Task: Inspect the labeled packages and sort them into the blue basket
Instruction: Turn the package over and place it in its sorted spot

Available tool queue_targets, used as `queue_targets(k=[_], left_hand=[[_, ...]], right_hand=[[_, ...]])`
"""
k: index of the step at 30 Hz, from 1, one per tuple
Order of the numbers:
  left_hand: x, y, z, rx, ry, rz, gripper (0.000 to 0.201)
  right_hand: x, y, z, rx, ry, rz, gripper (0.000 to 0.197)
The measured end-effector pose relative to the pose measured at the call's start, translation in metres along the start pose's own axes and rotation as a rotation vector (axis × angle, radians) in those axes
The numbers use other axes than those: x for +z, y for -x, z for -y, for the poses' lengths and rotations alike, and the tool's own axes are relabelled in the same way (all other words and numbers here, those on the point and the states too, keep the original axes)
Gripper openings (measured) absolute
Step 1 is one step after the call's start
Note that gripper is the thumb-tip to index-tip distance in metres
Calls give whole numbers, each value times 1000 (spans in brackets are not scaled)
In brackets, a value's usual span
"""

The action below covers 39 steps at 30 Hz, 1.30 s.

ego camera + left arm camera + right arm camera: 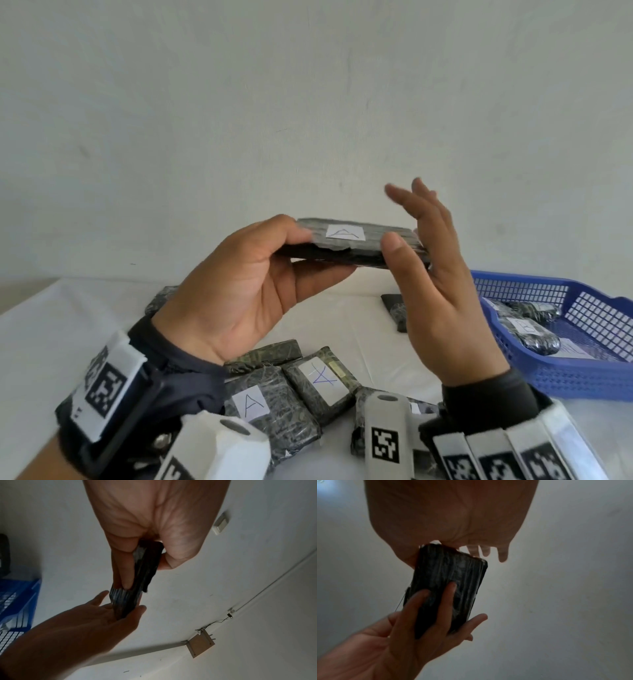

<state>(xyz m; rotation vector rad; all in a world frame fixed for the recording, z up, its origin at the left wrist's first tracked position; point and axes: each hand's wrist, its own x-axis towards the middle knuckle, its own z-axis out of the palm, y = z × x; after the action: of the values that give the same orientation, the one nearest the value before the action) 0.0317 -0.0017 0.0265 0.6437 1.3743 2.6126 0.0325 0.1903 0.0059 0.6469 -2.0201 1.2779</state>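
Our left hand [239, 284] pinches the flat wrapped package [356, 245] labelled A, raised above the table [370, 346]; our right hand [442, 291] steadies its far end, fingers [421, 202] straight. It looks light, stiff, slick-wrapped; we'd grip the edges. The blue basket [582, 380] waits at right.

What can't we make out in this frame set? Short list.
- Head view: the right hand covers the right end of the held black wrapped package labelled A and most of a dark package on the table.
- Head view: package labels inside the blue plastic basket are too small and glary to read.
- Wrist views: too dark; the held package's label faces away. The left hand grips it.
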Motion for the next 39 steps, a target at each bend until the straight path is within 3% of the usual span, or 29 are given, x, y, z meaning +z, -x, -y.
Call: queue_targets(k=[3, 6, 10, 13, 19, 24, 33, 39], left_hand=[[1, -1, 6, -37, 32, -19, 41], [4, 0, 16, 51, 19, -88, 48], [6, -2, 25, 253, -340, -118, 36], [6, -2, 26, 301, -468, -93, 26], [9, 1, 26, 363, -517, -51, 25], [10, 0, 29, 418, -492, -45, 16], [5, -4, 29, 518, -429, -45, 14], [4, -3, 25, 515, -450, -55, 13]], right_hand=[[3, 0, 1, -38, -60, -81, 38], [12, 0, 9, -25, -167, -169, 44], [15, -3, 17, 105, -304, -217, 55], [12, -4, 20, 142, -388, -199, 58], [7, -5, 22, 155, -425, -172, 36], [8, -5, 20, 185, -422, -163, 50], [15, -2, 23, 196, -469, -136, 55], [17, -3, 22, 224, -493, -141, 46]])
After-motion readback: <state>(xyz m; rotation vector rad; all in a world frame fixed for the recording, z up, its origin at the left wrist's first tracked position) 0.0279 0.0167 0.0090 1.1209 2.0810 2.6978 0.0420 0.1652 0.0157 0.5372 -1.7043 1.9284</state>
